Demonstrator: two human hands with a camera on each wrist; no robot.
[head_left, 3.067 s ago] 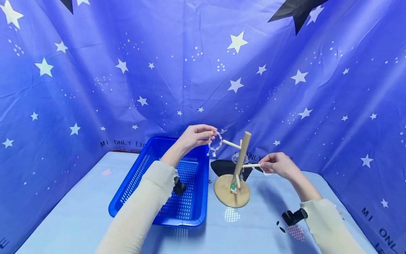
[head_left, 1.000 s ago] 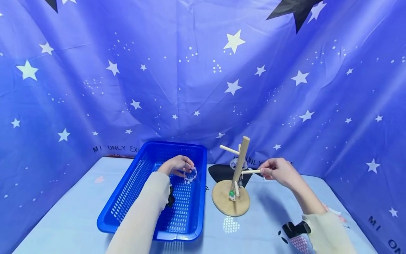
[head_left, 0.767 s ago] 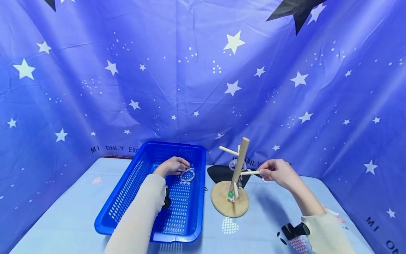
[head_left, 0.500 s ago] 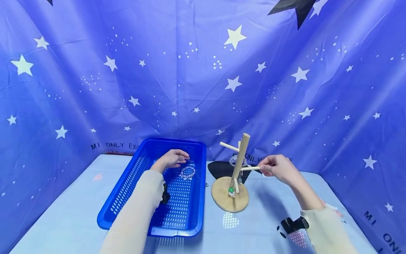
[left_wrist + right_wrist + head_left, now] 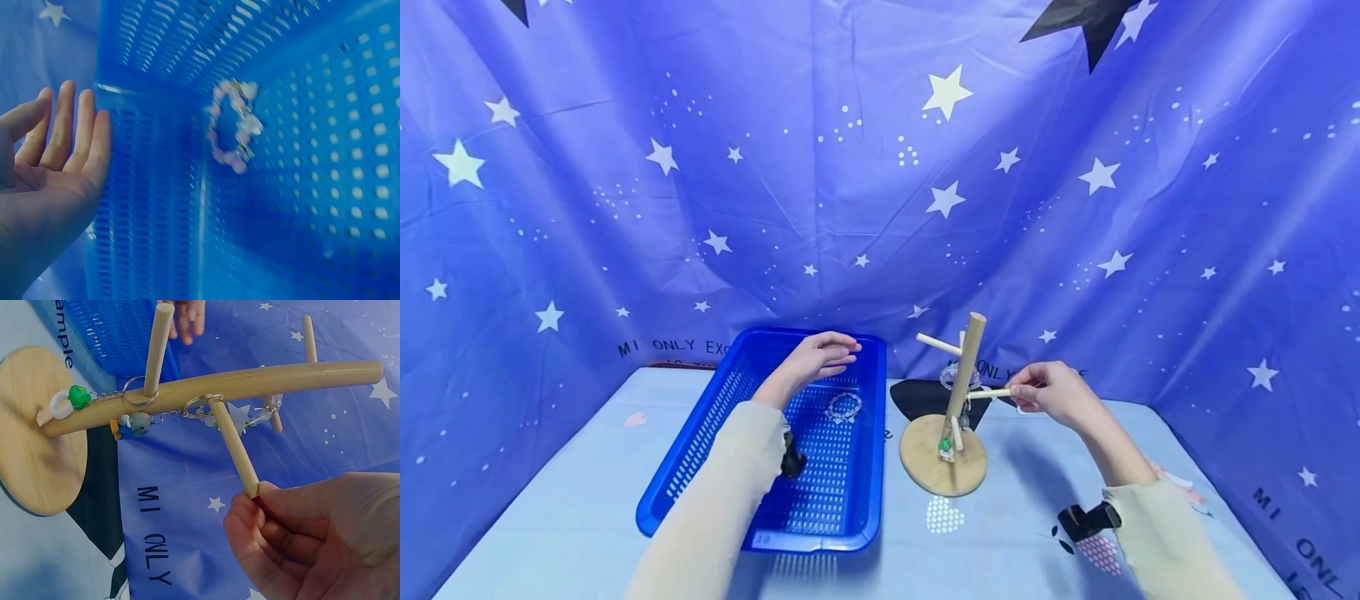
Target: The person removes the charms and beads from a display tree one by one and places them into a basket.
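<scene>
The left hand (image 5: 59, 178) is at the left side, its palm in sight and its fingers (image 5: 61, 128) raised and gently bent. Its outer edge overlaps the side of a blue plastic basket (image 5: 150, 150), which fills most of the rest. Slits run through two of the basket's panels, and rounder holes dot the one at right. Inside, well apart from the fingers, lies a bracelet (image 5: 241, 136) of pink and clear beads (a little blurred, with paler pieces along one side), near where the panels meet. At upper left, blue cloth (image 5: 31, 59) bears a pale star (image 5: 54, 14).
</scene>
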